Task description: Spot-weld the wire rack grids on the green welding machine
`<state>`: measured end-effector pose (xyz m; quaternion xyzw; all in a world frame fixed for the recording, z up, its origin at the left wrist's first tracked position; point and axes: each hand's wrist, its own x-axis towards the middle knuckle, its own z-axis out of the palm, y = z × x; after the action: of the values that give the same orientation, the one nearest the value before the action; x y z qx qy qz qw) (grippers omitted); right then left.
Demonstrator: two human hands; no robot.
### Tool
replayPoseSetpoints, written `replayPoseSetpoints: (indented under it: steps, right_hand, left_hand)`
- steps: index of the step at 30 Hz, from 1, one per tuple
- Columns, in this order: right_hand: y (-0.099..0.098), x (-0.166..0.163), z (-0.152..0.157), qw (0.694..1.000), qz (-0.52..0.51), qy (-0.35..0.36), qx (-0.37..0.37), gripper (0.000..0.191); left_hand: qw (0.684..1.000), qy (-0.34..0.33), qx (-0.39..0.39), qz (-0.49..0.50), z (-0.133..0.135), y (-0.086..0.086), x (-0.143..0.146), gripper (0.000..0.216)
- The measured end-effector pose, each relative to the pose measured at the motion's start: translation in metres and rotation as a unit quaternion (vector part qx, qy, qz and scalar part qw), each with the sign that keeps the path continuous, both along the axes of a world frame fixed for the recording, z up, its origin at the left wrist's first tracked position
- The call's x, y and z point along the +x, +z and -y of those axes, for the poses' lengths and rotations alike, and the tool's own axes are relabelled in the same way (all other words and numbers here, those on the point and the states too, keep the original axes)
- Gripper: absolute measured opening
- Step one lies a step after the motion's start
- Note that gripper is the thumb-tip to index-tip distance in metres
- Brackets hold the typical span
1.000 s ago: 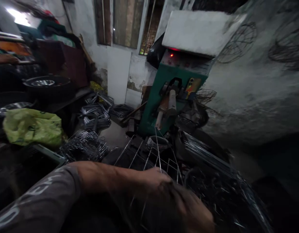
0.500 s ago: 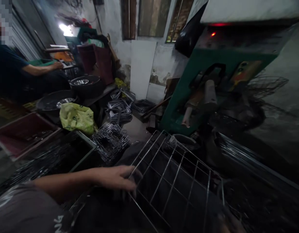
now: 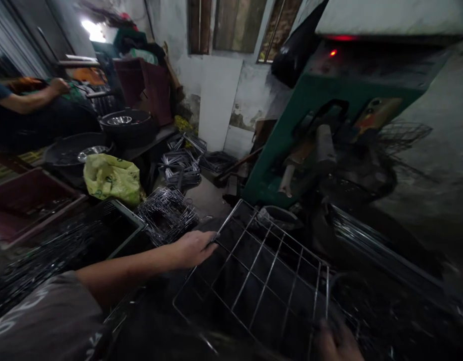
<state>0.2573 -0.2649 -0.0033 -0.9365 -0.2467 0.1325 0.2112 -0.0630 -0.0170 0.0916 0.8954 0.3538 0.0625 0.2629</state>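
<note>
Rack [image 3: 267, 280], seen in the head view, lies in front of the person, tilted, over dark cloth, between the two hands. The left hand [image 3: 196, 248] has its grip curled around the left edge wire. The right hand [image 3: 336, 341] is blurred at the near right corner; whether its grip is closed on the wire, I cannot tell.

As for progress, the rack looks largely formed: a rim runs around it, long wires cross it, and thinner ones run the other way. Short upright wires show at its far right side. A bent wire reaches toward the near left, but its joint is too dark to judge. Which joints are finished or lacking does not show.

The machine [image 3: 310, 95] stands beyond, its red light [image 3: 332, 52] lit; the rack appears apart from its lower rod [image 3: 287, 180], with a bucket [image 3: 278, 213] below that. To the left lie a heap [image 3: 167, 215] of wire pieces and, farther back, a stack [image 3: 181, 168] of frames; whether those are finished cannot be told.
</note>
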Motion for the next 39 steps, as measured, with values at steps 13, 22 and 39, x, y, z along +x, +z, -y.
replayPoseSetpoints:
  steps: [13, 22, 39]
  right_hand:
    - [0.005, -0.011, -0.019, 0.998, 0.045, -0.027, -0.039, 0.059]
    - [0.019, -0.007, -0.028, 0.998, 0.029, 0.007, -0.048, 0.066]
    - [-0.015, -0.001, -0.036, 0.994, 0.081, -0.025, 0.068, 0.061]
  left_hand:
    - [0.984, 0.023, 0.105, -0.145, -0.013, -0.02, 0.032, 0.05]
    - [0.982, 0.017, 0.108, -0.153, -0.02, -0.023, 0.038, 0.048]
    - [0.987, 0.067, 0.063, -0.129, -0.019, -0.021, 0.036, 0.048]
